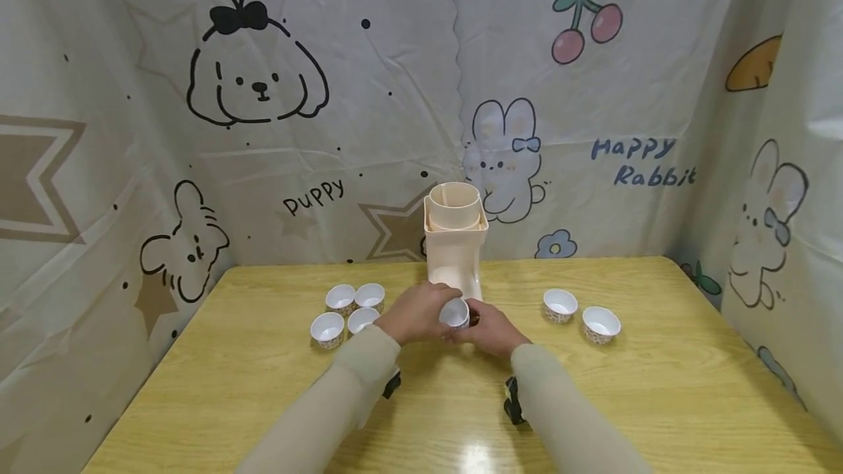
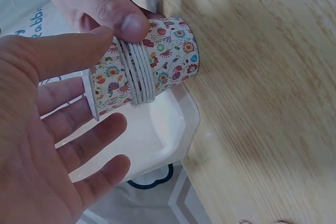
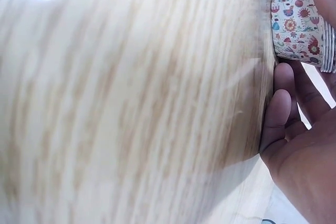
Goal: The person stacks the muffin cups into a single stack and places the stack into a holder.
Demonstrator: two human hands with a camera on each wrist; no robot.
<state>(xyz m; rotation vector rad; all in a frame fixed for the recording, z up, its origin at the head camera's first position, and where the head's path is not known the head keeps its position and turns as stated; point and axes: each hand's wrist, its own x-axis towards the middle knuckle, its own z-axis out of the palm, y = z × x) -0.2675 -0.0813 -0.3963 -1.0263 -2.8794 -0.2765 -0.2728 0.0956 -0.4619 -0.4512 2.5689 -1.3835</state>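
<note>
At left wrist: cup stack (image 2: 173, 51), lower rims (image 2: 137, 72) unseen from head; left hand (image 1: 418, 315), right hand (image 1: 494, 330) grip it.

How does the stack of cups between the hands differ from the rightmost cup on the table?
The stack of cups has several cups nested together, while the rightmost cup looks single. The stack is therefore taller than the rightmost cup. The left hand and right hand hold the stack; the rightmost cup stands upright on the table, untouched. Both are white inside and patterned outside.
</note>
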